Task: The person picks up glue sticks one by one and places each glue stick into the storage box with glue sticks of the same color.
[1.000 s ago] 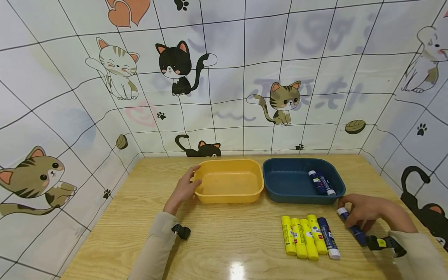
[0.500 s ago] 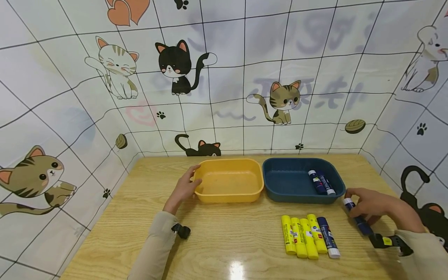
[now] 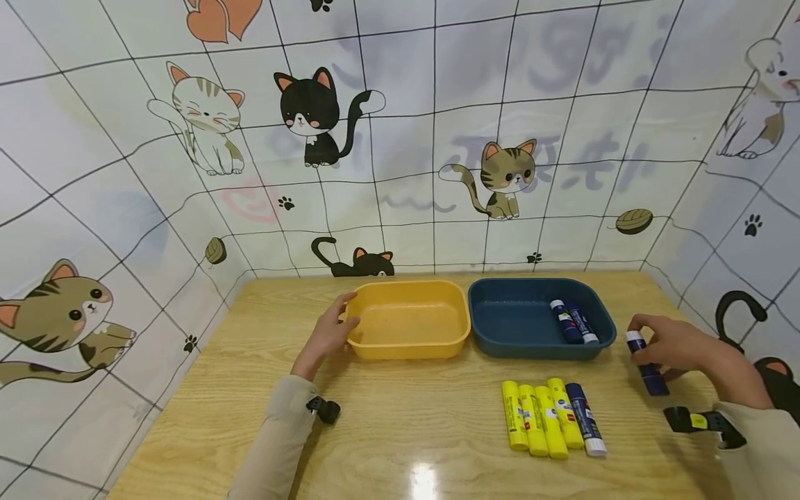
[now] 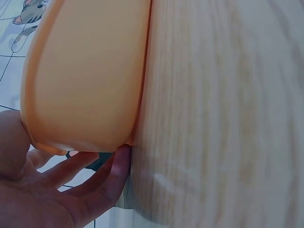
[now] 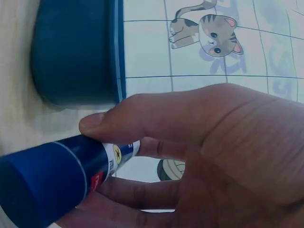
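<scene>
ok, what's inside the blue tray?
Two dark-blue sticks lie side by side at the right end of the blue tray, white ends pointing opposite ways. The floor beneath them is covered, and the near wall hides the strip just behind it.

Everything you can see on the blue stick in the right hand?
The blue stick is a smooth, plastic-looking cylinder: dark blue with a white far end, a ring line, and a printed label bearing a red patch and round yellow emblem. The right hand grips it between thumb and fingers, blue end toward the person. It's right of the blue tray, not touching it. Table contact: can't tell.
</scene>
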Available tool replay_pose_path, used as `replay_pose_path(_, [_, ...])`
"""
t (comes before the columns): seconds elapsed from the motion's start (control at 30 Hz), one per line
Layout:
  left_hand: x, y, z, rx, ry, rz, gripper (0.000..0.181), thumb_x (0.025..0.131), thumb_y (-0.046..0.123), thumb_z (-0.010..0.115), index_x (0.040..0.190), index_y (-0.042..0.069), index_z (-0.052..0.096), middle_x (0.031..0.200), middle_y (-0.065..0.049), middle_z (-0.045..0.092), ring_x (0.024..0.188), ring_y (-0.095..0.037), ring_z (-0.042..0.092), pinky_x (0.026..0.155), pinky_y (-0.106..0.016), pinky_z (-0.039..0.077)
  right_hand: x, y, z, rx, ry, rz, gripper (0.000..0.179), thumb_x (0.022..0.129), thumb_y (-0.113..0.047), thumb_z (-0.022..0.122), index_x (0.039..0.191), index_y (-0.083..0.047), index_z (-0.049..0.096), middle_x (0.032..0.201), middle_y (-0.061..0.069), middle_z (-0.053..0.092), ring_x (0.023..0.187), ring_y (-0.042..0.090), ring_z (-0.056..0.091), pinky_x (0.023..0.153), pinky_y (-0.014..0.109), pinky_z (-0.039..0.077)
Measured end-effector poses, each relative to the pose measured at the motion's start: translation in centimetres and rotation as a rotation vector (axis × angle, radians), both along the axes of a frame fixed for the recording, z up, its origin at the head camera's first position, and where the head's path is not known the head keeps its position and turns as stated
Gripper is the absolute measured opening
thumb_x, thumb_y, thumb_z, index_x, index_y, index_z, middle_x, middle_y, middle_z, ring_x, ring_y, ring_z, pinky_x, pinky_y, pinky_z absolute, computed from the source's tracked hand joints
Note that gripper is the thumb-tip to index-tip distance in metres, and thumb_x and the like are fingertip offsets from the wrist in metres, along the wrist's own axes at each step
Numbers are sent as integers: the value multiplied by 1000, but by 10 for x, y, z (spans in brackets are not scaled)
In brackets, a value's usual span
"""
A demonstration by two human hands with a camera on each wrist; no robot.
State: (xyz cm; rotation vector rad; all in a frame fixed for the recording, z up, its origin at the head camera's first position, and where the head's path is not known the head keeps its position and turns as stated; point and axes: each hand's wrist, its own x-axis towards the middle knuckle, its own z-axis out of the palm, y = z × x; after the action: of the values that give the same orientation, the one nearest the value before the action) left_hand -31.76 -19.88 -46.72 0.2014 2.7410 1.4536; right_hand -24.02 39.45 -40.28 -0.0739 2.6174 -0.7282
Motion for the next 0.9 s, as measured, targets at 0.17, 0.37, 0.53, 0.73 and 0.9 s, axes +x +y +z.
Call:
replay_pose_path(0.17, [0,0,1,4,-3,-8,57,105,17,57,159,18,39,157,-29,43,126,-50,61,94,-51,58,-3,-1,9,0,58,-2,51,93,-16,71,128,9,43,91,15,65,79,22,64,64,42,62])
replay_pose_path(0.37, [1,1,2,8,-11,-1,57,105,18,57,159,19,39,157,-28,43,129,-50,59,94,-52,58,-12,-10,26,31,106,32,50,92,-16,71,126,8,43,86,13,65,75,21,64,62,41,62])
replay_pose_path(0.53, [2,2,3,15,-14,-4,57,105,17,57,159,19,39,158,-29,43,128,-51,59,94,-51,59,-19,-20,45,53,142,64,50,93,-16,71,125,9,43,86,14,66,73,20,64,61,40,62])
replay_pose_path(0.73, [2,3,2,17,-15,1,57,105,18,57,159,21,40,158,-28,43,128,-49,60,95,-51,58,-28,-31,63,83,203,75,53,93,-17,71,128,11,43,87,16,68,71,19,65,60,39,62])
replay_pose_path(0.9, [2,1,2,18,-6,-6,57,105,18,57,159,20,40,158,-27,43,129,-50,58,97,-53,57,-39,-47,69,93,218,100,52,93,-16,71,128,10,43,89,20,68,70,19,67,61,40,63])
